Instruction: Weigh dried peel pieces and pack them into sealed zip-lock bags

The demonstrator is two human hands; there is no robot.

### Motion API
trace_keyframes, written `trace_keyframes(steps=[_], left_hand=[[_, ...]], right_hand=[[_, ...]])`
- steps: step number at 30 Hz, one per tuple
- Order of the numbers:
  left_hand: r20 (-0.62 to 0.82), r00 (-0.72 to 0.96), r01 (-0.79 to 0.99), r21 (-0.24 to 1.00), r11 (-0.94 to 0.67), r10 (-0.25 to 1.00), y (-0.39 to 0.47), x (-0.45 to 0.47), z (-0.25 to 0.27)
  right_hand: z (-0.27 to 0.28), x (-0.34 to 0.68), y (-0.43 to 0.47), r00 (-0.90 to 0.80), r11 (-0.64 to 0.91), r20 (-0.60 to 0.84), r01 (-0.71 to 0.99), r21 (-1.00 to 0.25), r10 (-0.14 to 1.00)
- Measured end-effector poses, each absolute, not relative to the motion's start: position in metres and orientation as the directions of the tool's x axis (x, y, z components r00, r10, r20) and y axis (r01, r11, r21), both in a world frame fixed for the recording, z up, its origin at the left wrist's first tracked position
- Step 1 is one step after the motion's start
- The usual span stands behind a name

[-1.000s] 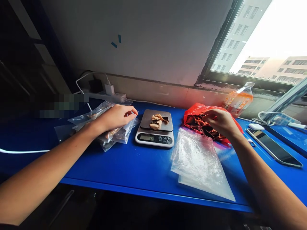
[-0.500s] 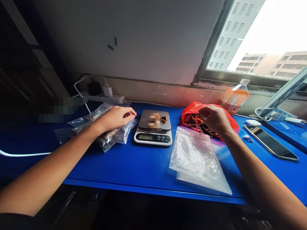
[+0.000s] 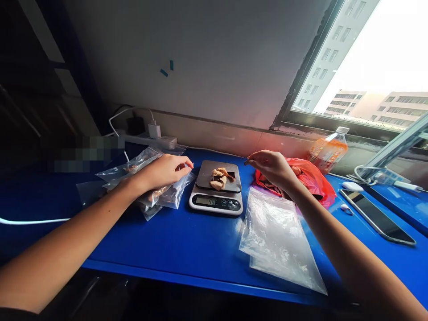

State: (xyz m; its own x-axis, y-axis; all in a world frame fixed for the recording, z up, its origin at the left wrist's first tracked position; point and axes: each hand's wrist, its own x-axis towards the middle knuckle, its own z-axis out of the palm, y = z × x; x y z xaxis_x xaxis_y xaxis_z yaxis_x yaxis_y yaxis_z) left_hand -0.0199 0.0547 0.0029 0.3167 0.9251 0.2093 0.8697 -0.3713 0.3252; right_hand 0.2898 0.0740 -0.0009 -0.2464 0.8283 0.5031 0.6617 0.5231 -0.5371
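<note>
A digital kitchen scale stands on the blue table, its display lit. Several pale and dark dried pieces lie on its plate. My right hand is just right of the scale, raised in front of the red plastic bag. Its fingertips pinch a small dark dried piece. Similar dark pieces show inside the bag, partly behind my hand. My left hand hovers over filled clear bags left of the scale. Its thumb and fingers are closed together; what they hold, if anything, is too small to tell.
Flat clear zip bags lie right of the scale. An orange drink bottle stands by the window. A phone, an earbud and its white case are at the right. A charger and cables sit along the wall.
My right hand has moved left out of the red bag toward the scale, with a dark piece in its fingertips. My left hand has stayed nearly in place. The view has tilted slightly.
</note>
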Motion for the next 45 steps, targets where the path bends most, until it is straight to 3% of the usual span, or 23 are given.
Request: trace_keyframes(steps=[10, 15, 19, 24, 32, 39, 45], left_hand=[[0.230, 0.359, 0.850, 0.320, -0.419, 0.905, 0.051, -0.021, -0.001], [0.222, 0.363, 0.848, 0.324, -0.419, 0.905, 0.050, -0.020, 0.001], [0.267, 0.352, 0.848, 0.315, -0.426, 0.897, 0.052, -0.021, 0.001], [0.354, 0.357, 0.851, 0.258, -0.457, 0.865, 0.054, -0.021, 0.002], [0.639, 0.289, 0.816, 0.225, -0.532, 0.713, 0.047, -0.020, 0.012], [0.647, 0.305, 0.789, 0.239, -0.566, 0.699, 0.043, -0.018, 0.013], [0.635, 0.330, 0.769, 0.248, -0.589, 0.698, 0.043, -0.017, 0.011]], right_hand=[[-0.020, 0.264, 0.083, -0.282, 0.456, 0.361, 0.616, -0.642, 0.889], [0.000, 0.280, 0.068, -0.424, 0.513, 0.292, 0.755, -0.409, 0.857], [0.010, 0.316, 0.029, -0.410, 0.509, 0.376, 0.834, -0.215, 0.831], [-0.027, 0.336, -0.005, -0.533, 0.540, 0.229, 0.841, 0.035, 0.815], [-0.045, 0.337, 0.003, -0.485, 0.486, 0.172, 0.873, 0.035, 0.858], [-0.041, 0.333, 0.006, -0.475, 0.471, 0.139, 0.880, 0.058, 0.869], [-0.049, 0.326, 0.011, -0.453, 0.420, 0.139, 0.882, 0.213, 0.881]])
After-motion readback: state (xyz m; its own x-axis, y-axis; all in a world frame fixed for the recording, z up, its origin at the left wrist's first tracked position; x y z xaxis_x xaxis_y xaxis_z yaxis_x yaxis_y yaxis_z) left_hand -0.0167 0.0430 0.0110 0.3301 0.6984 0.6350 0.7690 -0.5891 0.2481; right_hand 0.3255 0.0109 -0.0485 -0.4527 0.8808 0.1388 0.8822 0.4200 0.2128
